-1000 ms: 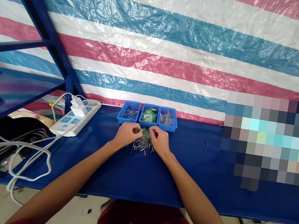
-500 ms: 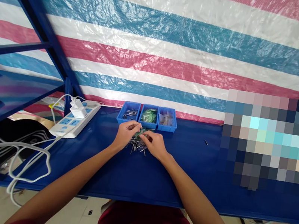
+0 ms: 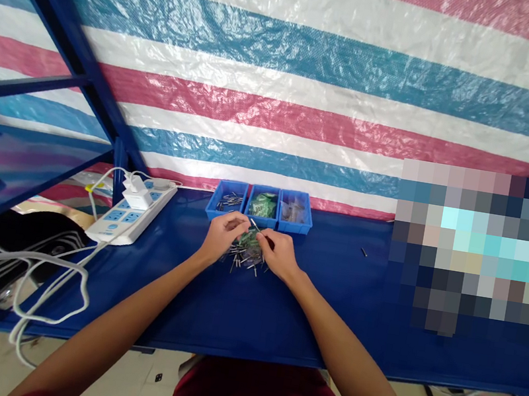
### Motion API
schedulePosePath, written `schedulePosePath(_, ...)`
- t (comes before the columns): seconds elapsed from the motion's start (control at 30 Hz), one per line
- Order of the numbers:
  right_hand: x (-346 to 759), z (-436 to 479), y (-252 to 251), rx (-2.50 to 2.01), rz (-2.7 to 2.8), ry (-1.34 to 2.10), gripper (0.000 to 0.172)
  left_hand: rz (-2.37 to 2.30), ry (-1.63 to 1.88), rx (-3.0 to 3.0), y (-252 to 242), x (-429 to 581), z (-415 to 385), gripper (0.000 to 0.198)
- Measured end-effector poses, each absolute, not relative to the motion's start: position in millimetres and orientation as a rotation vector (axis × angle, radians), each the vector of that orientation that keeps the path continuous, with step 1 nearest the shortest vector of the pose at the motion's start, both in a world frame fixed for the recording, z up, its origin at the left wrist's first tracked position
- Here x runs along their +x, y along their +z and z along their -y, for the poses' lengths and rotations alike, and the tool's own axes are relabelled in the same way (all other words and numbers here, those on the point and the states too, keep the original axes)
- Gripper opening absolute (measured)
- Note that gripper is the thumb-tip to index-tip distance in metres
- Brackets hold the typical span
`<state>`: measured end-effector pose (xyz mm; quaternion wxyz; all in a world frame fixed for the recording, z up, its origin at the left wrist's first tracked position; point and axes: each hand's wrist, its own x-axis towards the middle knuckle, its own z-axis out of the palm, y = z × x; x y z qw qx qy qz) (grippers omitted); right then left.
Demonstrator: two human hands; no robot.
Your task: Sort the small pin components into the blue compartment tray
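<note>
Over a loose heap of thin dark-and-silver rods (image 3: 236, 262) and green pieces (image 3: 249, 238), both my hands are close together. My right hand (image 3: 279, 252) pinches a slim rod (image 3: 254, 224), its pale tip pointing up and left toward the other hand. The thumb and fingers of my left hand (image 3: 224, 235) are curled together; anything between them is too small to make out. Just behind stand three blue bins: the left bin (image 3: 209, 211) has similar rods, the middle bin (image 3: 261, 221) green pieces, the right bin (image 3: 294, 227) clear-looking, brownish pieces.
A white power strip (image 3: 133, 221) with a plugged-in adapter (image 3: 137, 194) lies left, its white cables (image 3: 88, 290) looping over the table edge. One stray rod (image 3: 364, 252) lies to the right. A striped sheet (image 3: 278, 113) hangs behind. Part of the right side is pixelated.
My right hand has lifted slightly away from the heap, and a slim rod now shows at its fingertips. My left hand has stayed nearly in place.
</note>
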<state>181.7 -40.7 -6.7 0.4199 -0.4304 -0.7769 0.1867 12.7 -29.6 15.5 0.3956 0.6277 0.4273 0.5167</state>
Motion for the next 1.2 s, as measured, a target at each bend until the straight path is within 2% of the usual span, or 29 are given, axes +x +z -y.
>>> schedulePosePath(0.33,185.4,37.0,-7.8,-1.057,2.026,0.39,0.027,-1.08,1.265,1.678,16.0,7.6,25.9,0.024)
schedulePosePath(0.6,183.1,37.2,-6.9,-1.049,1.76,0.419,0.023,-1.1,1.318,1.68,16.2,7.4,26.8,0.026)
schedulePosePath(0.97,180.4,41.2,-2.6,-1.001,1.733,0.555,0.031,-0.961,1.346,1.607,8.6,8.3,21.6,0.024)
schedulePosePath(1.2,180.5,40.1,-5.3,-1.089,1.753,0.523,0.037,-0.856,1.336,1.527,16.3,8.6,23.1,0.024)
